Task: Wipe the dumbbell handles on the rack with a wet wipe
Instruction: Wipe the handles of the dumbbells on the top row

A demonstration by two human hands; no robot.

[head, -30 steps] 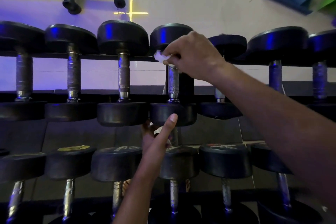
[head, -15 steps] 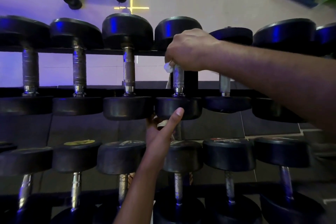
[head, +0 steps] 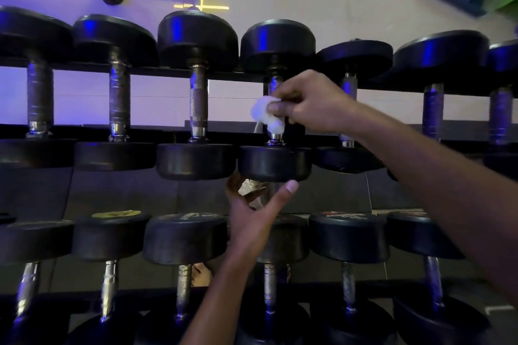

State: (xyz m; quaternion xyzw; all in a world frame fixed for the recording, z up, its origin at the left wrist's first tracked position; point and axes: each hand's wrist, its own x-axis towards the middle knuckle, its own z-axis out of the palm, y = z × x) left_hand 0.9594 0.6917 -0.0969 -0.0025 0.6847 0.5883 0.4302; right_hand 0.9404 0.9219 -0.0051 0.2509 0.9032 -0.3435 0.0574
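Wiping downward, we close our right hand [head: 311, 103] around the wet wipe [head: 266, 115], fingers [head: 280, 108] pinching it against the upright dumbbell handle [head: 276, 136], whose long axis runs beneath them; our left hand [head: 252, 216], below, loosely cups a crinkled wrapper [head: 251, 190].

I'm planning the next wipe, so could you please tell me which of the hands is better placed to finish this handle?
The right hand. It already pinches the wet wipe around the handle, low near the front head. The left hand sits under that dumbbell, holding something crinkly.
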